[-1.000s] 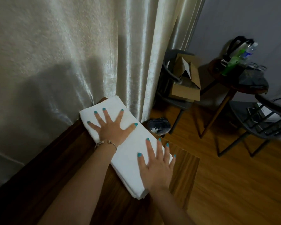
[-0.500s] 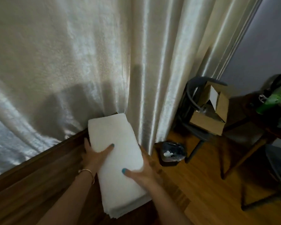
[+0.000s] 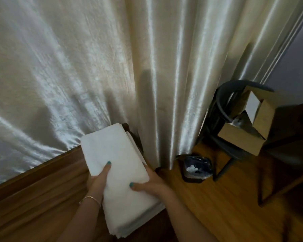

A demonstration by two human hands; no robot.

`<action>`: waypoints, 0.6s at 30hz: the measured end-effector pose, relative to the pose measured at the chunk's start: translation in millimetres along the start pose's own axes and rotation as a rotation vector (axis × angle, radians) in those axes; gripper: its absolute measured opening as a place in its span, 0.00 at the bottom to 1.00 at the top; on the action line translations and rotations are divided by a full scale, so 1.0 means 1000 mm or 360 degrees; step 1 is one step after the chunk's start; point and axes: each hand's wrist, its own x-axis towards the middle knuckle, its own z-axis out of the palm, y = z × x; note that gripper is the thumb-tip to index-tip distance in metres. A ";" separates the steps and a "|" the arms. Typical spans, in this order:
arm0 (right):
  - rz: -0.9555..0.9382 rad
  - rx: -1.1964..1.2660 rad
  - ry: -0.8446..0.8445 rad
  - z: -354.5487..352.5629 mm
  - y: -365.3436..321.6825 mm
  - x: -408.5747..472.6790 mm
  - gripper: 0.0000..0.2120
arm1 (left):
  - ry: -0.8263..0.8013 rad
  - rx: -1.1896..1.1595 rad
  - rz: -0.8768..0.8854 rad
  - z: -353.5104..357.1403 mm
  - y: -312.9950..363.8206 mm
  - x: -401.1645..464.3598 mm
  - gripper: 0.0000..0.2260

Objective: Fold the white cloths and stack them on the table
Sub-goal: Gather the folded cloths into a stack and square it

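A stack of folded white cloths lies lengthwise at the right end of the dark wooden table, its far end against the curtain. My left hand grips the stack's left edge, thumb on top and fingers underneath. My right hand grips the right edge the same way. The near end of the stack shows several layered edges and seems to hang a little above the table.
A shiny cream curtain hangs right behind the table. To the right on the wooden floor stand a small dark bin, a dark chair bearing an open cardboard box, and a dark side table.
A second ago both palms lay flat on top of the stack. They have since slid to its sides and gripped it, and the view has tilted up toward the curtain.
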 end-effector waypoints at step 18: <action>0.0012 0.0054 -0.0273 -0.035 -0.009 0.012 0.38 | 0.0077 0.0120 0.0004 0.019 0.006 0.008 0.29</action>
